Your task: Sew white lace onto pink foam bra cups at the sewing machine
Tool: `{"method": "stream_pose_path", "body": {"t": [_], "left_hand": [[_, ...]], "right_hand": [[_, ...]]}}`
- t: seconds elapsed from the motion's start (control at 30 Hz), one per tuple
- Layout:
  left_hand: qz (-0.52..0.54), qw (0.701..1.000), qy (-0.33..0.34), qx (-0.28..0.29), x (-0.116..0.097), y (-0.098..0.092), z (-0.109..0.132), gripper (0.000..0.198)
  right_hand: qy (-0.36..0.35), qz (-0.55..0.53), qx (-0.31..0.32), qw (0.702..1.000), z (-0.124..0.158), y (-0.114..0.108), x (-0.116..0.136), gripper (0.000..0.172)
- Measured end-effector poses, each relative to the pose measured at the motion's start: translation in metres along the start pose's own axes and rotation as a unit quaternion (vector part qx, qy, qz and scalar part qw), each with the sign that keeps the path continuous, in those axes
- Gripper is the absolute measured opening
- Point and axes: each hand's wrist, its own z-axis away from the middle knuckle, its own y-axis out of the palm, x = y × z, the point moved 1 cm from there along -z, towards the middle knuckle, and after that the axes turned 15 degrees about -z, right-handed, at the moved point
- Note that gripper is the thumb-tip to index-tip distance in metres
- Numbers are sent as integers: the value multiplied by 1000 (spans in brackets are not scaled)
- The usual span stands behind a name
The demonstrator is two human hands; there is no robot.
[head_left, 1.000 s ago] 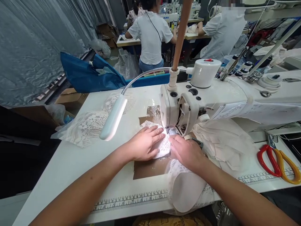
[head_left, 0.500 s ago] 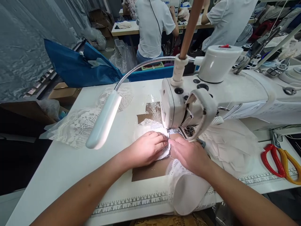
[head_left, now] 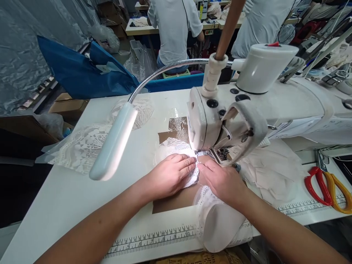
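A white lace piece [head_left: 176,146] lies under the presser foot of the sewing machine [head_left: 203,121], lit brightly at the needle. My left hand [head_left: 172,176] rests on it, fingers together and curled over its right edge. Just right of the needle, my right hand [head_left: 224,179] pinches the edge with thumb and forefinger; the exact grip is partly hidden. The fingertips of both hands almost meet. Below my right hand a lace-edged cup [head_left: 222,227] hangs over the table's front edge, seemingly joined to the lace piece by a thread or strip.
A lamp [head_left: 114,143] on a bendy neck hangs over the left of the table. More lace pieces [head_left: 79,148] lie behind it. Pale fabric [head_left: 272,172] is heaped right of the machine, beside red-and-yellow scissors [head_left: 327,189]. A printed ruler [head_left: 154,240] runs along the front. Co-workers sit beyond.
The view has shifted slightly, so the machine and lamp appear a little displaced. Both hands keep nearly the same place on the lace. A co-worker at the back has lowered an arm.
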Motion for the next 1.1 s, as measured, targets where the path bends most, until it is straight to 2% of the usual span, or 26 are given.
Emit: {"method": "stream_pose_path", "body": {"t": [0.27, 0.4, 0.53, 0.67, 0.8, 1.1], "left_hand": [[4, 1000, -17, 4, 2, -3, -4, 33], [-2, 1000, -18, 0, 4, -4, -5, 36], [-12, 1000, -21, 7, 4, -4, -4, 37], [-12, 1000, -4, 11, 5, -2, -3, 34], [-9, 1000, 12, 18, 7, 0, -2, 33], [-12, 1000, -12, 16, 8, -3, -5, 34]], "right_hand": [[38, 8, 24, 999, -5, 1, 0, 44], [55, 3, 21, 998, -4, 3, -1, 43], [18, -6, 4, 1000, -1, 3, -3, 38], [-21, -31, 30, 999, 2, -1, -3, 32], [-18, -38, 41, 998, 2, -4, -2, 31], [-3, -21, 9, 1000, 0, 0, -1, 34]]}}
